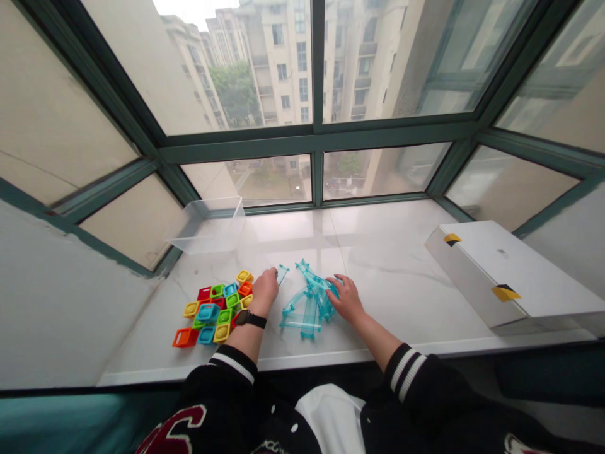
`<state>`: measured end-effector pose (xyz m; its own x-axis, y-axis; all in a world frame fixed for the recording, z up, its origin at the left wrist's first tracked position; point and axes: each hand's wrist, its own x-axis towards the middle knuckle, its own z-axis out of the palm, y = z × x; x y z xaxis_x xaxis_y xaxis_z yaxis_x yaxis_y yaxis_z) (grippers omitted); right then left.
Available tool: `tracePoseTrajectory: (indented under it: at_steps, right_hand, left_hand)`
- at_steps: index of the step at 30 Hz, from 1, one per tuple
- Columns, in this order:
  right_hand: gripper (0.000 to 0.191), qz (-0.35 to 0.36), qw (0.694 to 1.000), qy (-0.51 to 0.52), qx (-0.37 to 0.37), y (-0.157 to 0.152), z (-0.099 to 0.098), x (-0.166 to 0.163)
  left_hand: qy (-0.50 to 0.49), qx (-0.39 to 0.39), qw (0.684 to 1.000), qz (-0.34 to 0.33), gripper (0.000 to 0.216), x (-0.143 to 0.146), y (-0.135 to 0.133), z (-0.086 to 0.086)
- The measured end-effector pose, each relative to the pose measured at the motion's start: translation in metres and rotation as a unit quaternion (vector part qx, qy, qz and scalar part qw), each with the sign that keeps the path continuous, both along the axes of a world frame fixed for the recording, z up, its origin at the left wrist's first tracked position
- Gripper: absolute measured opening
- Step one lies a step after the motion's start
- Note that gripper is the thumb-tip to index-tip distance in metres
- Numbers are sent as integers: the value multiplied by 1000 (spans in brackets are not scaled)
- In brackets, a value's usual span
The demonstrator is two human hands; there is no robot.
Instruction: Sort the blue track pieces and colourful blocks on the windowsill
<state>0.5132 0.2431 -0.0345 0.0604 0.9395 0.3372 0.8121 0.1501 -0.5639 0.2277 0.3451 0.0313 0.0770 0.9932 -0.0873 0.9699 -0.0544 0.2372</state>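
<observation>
I see a white marble counter [378,265] inside a green-framed bay window [316,140]; daylight, apartment blocks [283,57] far outside.

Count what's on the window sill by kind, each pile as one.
clear plastic tub: 1
white box: 1
cluster of coloured square blocks: 1
heap of clear blue track pieces: 1
single track piece in the left hand: 1
Total: 5

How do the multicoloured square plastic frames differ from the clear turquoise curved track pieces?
The multicoloured square plastic frames are opaque, many-coloured and lie mostly flat side by side; the clear turquoise curved track pieces are see-through, one colour and heaped crosswise. Both rest on the white sill.
</observation>
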Motion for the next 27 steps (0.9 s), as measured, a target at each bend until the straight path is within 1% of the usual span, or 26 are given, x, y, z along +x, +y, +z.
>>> tracePoseTrajectory:
  at_steps: [3, 5, 7, 10, 13, 15, 17, 18, 21, 22, 24, 27]
  right_hand:
    - [38, -1, 1000, -1, -2, -1, 0, 0]
    - [39, -2, 1000, -1, -2, -1, 0, 0]
    - [39, 2, 1000, 0, -1, -1, 0, 0]
    - [38, 7, 1000, 6, 3, -1, -1, 0]
    - [38, 10, 1000, 14, 6, 0, -2, 1]
    - [39, 10, 1000, 19, 3, 0, -2, 1]
    - [39, 10, 1000, 24, 0, 1, -2, 1]
    - [39, 10, 1000, 26, 0, 1, -2, 1]
    - [39, 7, 1000, 29, 4, 1, -1, 1]
    - [39, 7, 1000, 28, 6, 1, -1, 1]
    - [40, 11, 1000, 25, 7, 1, -1, 2]
    - [44, 23, 1000, 19, 4, 0, 0, 3]
  left_hand:
    - [-11, 13, 999, 27, 41, 10, 9, 12]
    - [-19, 1, 999, 30, 47, 20, 7, 14]
    - [-27, -16, 999, 23, 57, 31, -2, 12]
    - [-31, -40, 999, 8, 65, 48, -23, 2]
    - [-29, -48, 998, -9, 64, 57, -38, -4]
    - [-25, -43, 999, -13, 60, 55, -41, -5]
    - [-28, -19, 999, -12, 56, 51, -37, -6]
    - [-38, 8, 999, -21, 54, 49, -34, -7]
    - [-84, 95, 988, -88, 48, 49, -20, -17]
    - [-98, 106, 983, -112, 47, 50, -16, -22]
    - [-115, 88, 981, -133, 45, 55, -9, -32]
    - [-131, 55, 981, -130, 43, 60, -5, -43]
